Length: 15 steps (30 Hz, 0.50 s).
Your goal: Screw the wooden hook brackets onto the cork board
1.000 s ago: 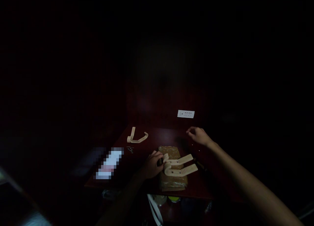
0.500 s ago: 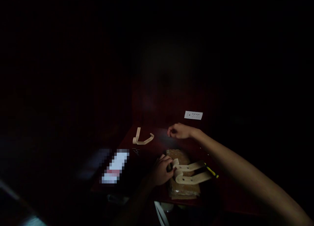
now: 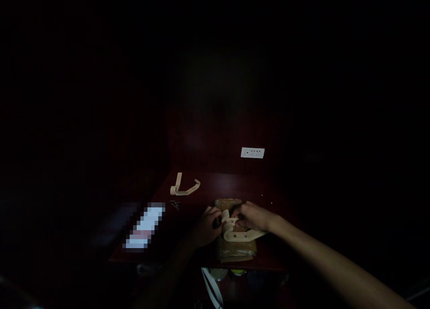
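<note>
Right hand has come down to 2 wooden hooks beside left hand; I cannot tell either grip. Dark-red desk meets a dim wall with white socket.

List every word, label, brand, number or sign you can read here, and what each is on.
No text can be read.
Bright patch at left: blurred into blocks, so anything on it is unreadable.
Wall socket plate: holes show; any marking is too small.
Pale curved piece over the brown wrapped block: no lettering visible on either.
</note>
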Tool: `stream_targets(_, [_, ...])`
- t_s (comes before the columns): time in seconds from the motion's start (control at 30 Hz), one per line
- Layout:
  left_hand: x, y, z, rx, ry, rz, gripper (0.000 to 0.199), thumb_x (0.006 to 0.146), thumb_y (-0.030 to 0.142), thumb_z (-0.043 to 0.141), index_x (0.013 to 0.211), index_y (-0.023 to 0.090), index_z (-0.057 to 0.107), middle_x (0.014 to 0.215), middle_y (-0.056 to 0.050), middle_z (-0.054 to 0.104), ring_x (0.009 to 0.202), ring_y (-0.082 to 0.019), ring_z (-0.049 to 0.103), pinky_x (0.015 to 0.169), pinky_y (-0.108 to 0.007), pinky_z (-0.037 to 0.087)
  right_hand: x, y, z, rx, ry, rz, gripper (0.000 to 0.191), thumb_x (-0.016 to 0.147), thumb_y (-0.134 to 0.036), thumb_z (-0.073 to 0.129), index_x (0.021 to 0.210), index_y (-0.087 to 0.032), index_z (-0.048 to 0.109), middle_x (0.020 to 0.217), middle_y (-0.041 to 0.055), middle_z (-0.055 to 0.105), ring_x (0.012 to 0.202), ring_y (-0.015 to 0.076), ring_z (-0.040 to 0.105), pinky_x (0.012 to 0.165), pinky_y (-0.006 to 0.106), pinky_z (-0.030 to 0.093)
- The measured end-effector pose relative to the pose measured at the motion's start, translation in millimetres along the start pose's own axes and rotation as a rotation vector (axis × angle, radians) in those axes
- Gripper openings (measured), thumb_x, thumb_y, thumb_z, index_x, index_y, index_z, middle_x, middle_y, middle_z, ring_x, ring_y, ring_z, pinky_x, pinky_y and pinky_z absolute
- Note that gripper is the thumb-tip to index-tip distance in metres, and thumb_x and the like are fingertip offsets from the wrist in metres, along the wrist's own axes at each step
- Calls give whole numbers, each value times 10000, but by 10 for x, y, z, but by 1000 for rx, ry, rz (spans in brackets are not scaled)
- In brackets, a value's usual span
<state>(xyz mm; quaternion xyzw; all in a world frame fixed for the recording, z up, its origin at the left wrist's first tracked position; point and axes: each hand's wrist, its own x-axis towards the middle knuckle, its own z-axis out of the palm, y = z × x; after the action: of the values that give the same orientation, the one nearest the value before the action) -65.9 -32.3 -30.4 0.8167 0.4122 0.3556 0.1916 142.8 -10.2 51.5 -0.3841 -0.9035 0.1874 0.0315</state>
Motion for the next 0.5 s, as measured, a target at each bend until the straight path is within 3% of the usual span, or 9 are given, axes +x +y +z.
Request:
stream_targets(0.17, [-17,55,-46,-25,-37,-23,163,805,257,564,943,197,627,1015,-48,589,983,-193,489,898,-330,404,27,43,40,7,26,64,237,708,-238,659,932,-204,728,867,46,696,811,195,609,726,264,445])
stream_targets(0.27, [-26,-41,-215,-132,-114,-26,448,772,301,622,1206,228,540,1127,-53,573,1037,-186,514,925,-325,416,60,75,48,-3,17,77,242,693,-239,666,923,-202,728,858,45,691,802,193,603,700,258,442])
stream_targets(0.33, [-16,-227,-427,-197,-128,-80,616,777,308,618,1347,230,399,1157,-59,575,1045,-169,540,911,-300,438,83,104,61,2,-7,61,226,693,-233,661,906,-195,726,827,37,688,757,179,601,674,251,435])
stream_targets(0.43, [12,-631,-858,34,-39,-202,439,805,262,555,1237,192,519,1086,-63,620,983,-163,580,875,-271,451,99,139,79,1,-6,49,219,692,-239,667,896,-181,719,800,32,681,724,169,596,655,247,426])
stream_targets(0.5, [20,-890,-1145,285,-117,-286,311,804,219,530,1103,227,614,1049,-40,653,952,-166,602,858,-260,445,99,148,84,-1,0,54,209,692,-243,669,885,-179,717,790,31,677,720,168,592,655,247,424])
